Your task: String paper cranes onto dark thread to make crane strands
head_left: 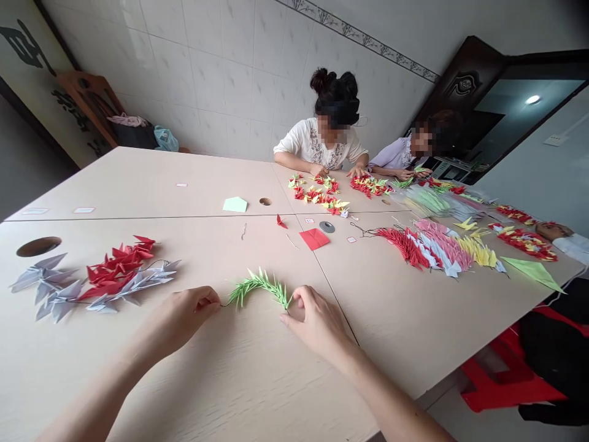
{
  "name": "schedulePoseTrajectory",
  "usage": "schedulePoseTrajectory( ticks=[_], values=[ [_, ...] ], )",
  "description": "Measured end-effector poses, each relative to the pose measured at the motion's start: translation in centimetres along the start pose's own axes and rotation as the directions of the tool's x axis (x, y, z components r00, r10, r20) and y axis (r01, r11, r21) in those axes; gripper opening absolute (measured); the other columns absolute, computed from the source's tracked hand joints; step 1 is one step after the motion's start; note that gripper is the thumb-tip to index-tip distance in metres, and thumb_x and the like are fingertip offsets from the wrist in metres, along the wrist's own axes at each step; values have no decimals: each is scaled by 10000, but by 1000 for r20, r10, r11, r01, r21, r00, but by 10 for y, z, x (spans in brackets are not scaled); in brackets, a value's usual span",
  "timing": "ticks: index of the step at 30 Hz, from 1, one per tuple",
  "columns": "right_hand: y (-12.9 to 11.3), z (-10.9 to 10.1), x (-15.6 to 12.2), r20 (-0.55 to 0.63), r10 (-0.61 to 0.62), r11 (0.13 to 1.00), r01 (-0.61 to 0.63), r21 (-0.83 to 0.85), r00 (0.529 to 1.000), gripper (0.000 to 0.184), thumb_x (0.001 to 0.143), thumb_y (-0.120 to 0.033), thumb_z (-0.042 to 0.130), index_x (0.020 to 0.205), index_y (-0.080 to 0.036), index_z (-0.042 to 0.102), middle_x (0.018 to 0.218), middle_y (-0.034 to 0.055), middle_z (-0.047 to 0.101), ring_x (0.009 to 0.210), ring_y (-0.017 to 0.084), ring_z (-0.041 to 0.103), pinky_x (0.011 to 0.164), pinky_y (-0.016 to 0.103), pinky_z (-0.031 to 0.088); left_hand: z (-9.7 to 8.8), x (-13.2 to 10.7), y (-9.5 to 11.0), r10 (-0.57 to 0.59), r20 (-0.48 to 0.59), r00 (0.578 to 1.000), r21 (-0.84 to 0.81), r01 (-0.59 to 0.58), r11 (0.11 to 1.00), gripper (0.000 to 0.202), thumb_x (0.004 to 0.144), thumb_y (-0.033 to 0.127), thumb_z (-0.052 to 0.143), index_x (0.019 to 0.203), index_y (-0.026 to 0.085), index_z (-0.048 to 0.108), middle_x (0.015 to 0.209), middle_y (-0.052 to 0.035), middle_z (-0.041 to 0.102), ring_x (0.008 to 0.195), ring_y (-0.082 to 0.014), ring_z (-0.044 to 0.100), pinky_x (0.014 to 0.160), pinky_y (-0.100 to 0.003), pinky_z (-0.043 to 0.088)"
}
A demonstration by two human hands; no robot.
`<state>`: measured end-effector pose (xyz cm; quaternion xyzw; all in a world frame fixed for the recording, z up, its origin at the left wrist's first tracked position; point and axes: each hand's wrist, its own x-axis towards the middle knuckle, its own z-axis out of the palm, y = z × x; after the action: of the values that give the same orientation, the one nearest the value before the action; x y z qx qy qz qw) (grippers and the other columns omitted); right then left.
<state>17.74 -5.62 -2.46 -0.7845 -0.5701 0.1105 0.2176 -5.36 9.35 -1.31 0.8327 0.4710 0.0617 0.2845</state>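
Observation:
A string of small green folded paper cranes [258,285] lies arched on the pale wooden table [257,380] in front of me. My left hand [184,319] pinches the thin thread at the string's left end, fingers closed. My right hand [313,319] pinches the right end of the green string, fingers curled together. To the left lies a strung bunch of red and grey paper cranes [99,279].
Two people sit at the far side, their hands among red, yellow and green paper cranes [322,195]. Long strings of red, pink and yellow cranes [437,245] lie at the right. A red paper square [314,238], a green folded sheet [235,204] and a red stool [506,380] are nearby.

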Motion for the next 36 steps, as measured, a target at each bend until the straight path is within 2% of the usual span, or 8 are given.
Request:
schedulePoseTrajectory(
  ticks=[3, 13, 19, 22, 26, 29, 32, 36],
  values=[
    [2, -2, 10, 20, -64, 996, 62, 65, 998, 33, 843, -209, 571, 817, -230, 565, 872, 2, 648, 740, 156, 609, 602, 258, 405, -2, 2, -4, 2, -7, 1000, 9, -2, 1000, 255, 775, 431, 483, 678, 244, 628, 591, -10, 636, 539, -196, 563, 483, -253, 326],
    [3, 6, 11, 9, -8, 994, 7, 109, 1000, 71, 782, -236, 629, 732, -227, 579, 858, -22, 637, 716, 133, 591, 581, 240, 366, -7, 1, -1, -46, 6, 999, 15, 46, 999, 222, 769, 408, 449, 702, 225, 556, 625, -1, 618, 592, -190, 545, 534, -274, 335],
    [7, 10, 27, 59, 27, 971, -40, 234, 998, 116, 664, -125, 586, 617, -194, 506, 746, -23, 587, 632, 115, 481, 559, 237, 293, -8, 5, -5, -64, -45, 997, -263, 50, 963, 214, 793, 417, 472, 733, 221, 535, 708, 1, 609, 625, -172, 535, 542, -265, 360],
    [17, 2, 35, 109, 30, 941, -65, 332, 994, 90, 673, -165, 569, 626, -194, 499, 696, -26, 563, 609, 113, 463, 547, 228, 307, -10, 5, -5, -65, -63, 996, -504, 24, 863, 250, 793, 461, 529, 741, 218, 546, 715, 1, 577, 642, -156, 509, 553, -251, 382],
    [30, -15, 40, 173, 19, 875, -100, 473, 985, 61, 712, -231, 533, 674, -197, 499, 623, -46, 481, 548, 100, 413, 517, 221, 303, -12, 2, 1, -44, -36, 998, -809, -3, 587, 287, 758, 472, 628, 730, 204, 528, 806, -20, 581, 619, -116, 447, 578, -244, 415],
    [34, -24, 41, 192, 9, 816, -118, 565, 981, 103, 734, -282, 527, 692, -196, 486, 625, -48, 442, 551, 97, 396, 524, 223, 317, -12, 2, 6, -96, 5, 995, -902, 45, 429, 306, 699, 428, 705, 730, 200, 505, 929, -39, 608, 560, -78, 400, 484, -211, 354],
    [36, -26, 41, 195, 8, 752, -134, 646, 981, 143, 743, -317, 546, 695, -195, 488, 627, -48, 428, 564, 98, 387, 545, 229, 328, -10, 3, 7, -136, 17, 991, -938, 63, 341, 307, 667, 387, 737, 740, 202, 502, 931, -34, 607, 550, -68, 392, 467, -202, 347],
    [38, -22, 39, 187, 14, 665, -149, 732, 982, 162, 739, -322, 574, 680, -191, 499, 637, -43, 437, 579, 99, 374, 542, 229, 300, -6, 5, 2, -117, 14, 993, -939, 53, 339, 276, 705, 383, 717, 753, 206, 510, 994, -34, 612, 575, -72, 391, 490, -203, 376]
  ],
)
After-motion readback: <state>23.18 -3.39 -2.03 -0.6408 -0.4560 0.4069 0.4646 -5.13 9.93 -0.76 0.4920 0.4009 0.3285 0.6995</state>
